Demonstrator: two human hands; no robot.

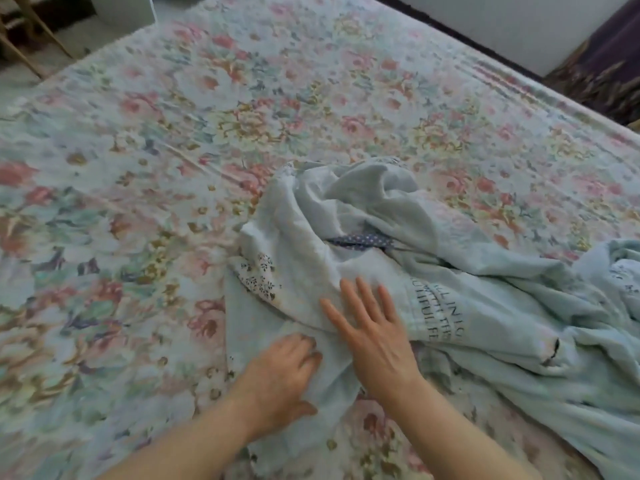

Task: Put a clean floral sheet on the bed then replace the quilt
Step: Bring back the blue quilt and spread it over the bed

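A floral sheet (242, 109) with pink roses on pale blue lies spread flat over the whole bed. On it, at the near right, sits a crumpled pale blue quilt (467, 278) with dark printed lettering and a small-flowered patch. My left hand (284, 372) has its fingers curled into a fold at the quilt's near edge and grips it. Just to the right, my right hand (370, 330) lies flat on the quilt with straight, spread fingers.
Wooden chair legs (31, 32) and a white box (121, 8) stand on the floor beyond the bed's far left corner. A white wall (519, 19) and dark purple fabric (609, 64) lie past the far right edge.
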